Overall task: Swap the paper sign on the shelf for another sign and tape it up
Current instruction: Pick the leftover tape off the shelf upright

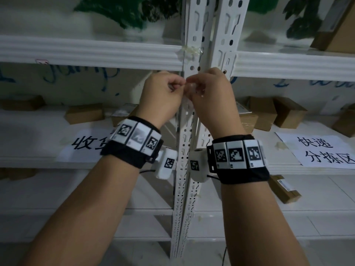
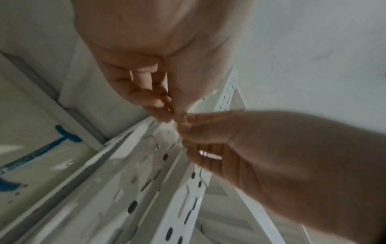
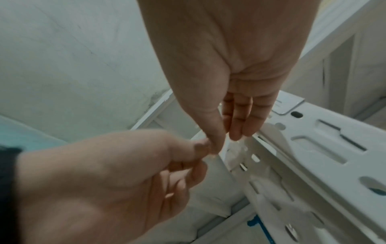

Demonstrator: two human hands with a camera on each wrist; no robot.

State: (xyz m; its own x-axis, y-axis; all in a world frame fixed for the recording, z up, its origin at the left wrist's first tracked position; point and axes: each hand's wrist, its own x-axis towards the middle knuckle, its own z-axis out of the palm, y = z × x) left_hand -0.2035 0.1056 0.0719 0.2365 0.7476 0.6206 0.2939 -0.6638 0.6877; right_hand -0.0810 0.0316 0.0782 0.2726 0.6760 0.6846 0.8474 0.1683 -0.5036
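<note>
Both hands meet in front of the white perforated shelf upright [image 1: 189,116], just below the upper shelf beam. My left hand [image 1: 178,84] has its fingers curled and pinches a small strip of clear tape [image 1: 192,87] with thumb and forefinger [image 2: 165,105]. My right hand [image 1: 191,81] pinches the same strip from the other side, thumb tip [image 3: 216,145] against the left thumb. The tape is blurred and mostly hidden by fingers. Two paper signs with black characters lie flat on the middle shelf: one at left [image 1: 84,148], partly behind my left wrist, one at right [image 1: 324,150].
Crumpled old tape [image 1: 190,50] clings to the upright at the upper beam [image 1: 92,50]. Brown cardboard boxes [image 1: 84,114] sit along the back of the middle shelf on both sides, and another box [image 1: 332,31] stands on the upper shelf at right. Blue writing marks the back wall.
</note>
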